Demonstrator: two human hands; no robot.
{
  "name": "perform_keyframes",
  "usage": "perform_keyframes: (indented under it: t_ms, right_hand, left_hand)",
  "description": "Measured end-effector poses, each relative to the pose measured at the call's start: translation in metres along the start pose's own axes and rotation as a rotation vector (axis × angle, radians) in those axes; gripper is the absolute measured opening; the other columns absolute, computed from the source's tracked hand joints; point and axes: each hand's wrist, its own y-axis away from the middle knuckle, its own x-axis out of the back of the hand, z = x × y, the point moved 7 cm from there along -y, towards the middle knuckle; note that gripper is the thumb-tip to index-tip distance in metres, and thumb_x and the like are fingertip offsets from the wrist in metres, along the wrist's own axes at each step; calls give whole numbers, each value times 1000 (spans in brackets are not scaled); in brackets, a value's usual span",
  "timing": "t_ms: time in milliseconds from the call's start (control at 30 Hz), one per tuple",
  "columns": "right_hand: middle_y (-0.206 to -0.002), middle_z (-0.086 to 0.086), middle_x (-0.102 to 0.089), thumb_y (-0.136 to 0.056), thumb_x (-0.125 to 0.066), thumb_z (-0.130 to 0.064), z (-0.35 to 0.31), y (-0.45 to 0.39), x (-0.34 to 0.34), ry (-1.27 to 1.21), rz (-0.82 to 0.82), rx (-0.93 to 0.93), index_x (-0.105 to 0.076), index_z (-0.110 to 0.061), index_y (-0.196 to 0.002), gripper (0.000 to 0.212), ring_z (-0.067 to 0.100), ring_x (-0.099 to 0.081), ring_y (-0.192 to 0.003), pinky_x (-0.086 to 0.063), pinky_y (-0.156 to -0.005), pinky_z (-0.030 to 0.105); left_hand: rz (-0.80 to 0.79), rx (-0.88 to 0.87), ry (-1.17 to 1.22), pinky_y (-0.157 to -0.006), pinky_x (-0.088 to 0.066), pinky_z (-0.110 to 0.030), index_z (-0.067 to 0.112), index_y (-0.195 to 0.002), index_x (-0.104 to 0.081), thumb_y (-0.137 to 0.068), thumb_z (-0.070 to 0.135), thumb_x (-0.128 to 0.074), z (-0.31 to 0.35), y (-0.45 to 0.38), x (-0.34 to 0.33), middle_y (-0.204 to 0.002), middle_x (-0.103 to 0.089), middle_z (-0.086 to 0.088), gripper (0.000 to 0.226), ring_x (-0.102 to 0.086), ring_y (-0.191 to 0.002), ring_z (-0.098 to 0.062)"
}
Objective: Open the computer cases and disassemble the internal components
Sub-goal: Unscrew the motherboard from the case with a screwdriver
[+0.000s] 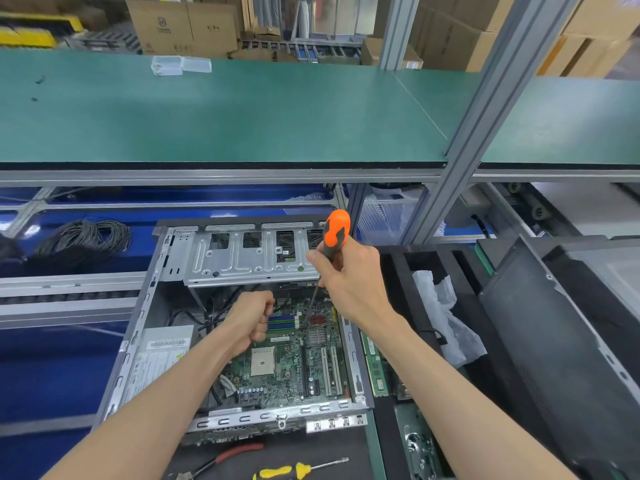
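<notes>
An open computer case (138, 327) lies on the bench with its green motherboard (291, 362) exposed. My right hand (349, 278) grips an orange-and-black screwdriver (335, 233), whose shaft points down to the board near the red heatsink. My left hand (251, 322) hovers over the board by the memory slots with its fingers curled; whether it holds something small I cannot tell. A silver drive cage (242, 258) spans the case's far end. The power supply (159, 362) sits at the case's left.
A yellow screwdriver (294, 471) and red-handled pliers (225, 457) lie at the front edge. A memory stick (375, 368), black foam trays (398, 271) and another dark case (554, 341) are to the right. Coiled black cable (83, 240) lies left. A green shelf (221, 109) hangs overhead.
</notes>
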Motion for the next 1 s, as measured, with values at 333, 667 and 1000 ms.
perform_keyframes:
  t_ms: [333,667,1000]
  right_hand:
    - [-60,2,-62,-92,-64,-35,-21,-3,11,-81,58,18,-59,-18,-81,21,21,-61,-54,-47,-60,41]
    - [-61,5,-63,-93,-66,-31,-35,0,9,-138,71,20,-61,-17,-79,21,27,-62,-55,-50,-57,45]
    - [-53,-5,-53,-92,-64,-32,-37,0,28,65,188,136,-57,-11,-78,26,18,-51,-54,-39,-53,30]
  left_hand:
    - [-92,186,-230,-37,-23,-19,-7,-129,-53,-101,21,-41,-25,-7,-16,-38,-51,2,41,-20,-34,-12]
    - [-276,362,-27,-33,-16,-17,20,-69,-37,-100,10,-37,-38,-9,-33,-51,-25,7,33,-16,-38,-9]
    - [-632,291,389,-28,-15,-19,17,-63,-41,-97,18,-50,-14,20,-35,-50,-24,8,35,-19,-34,-6]
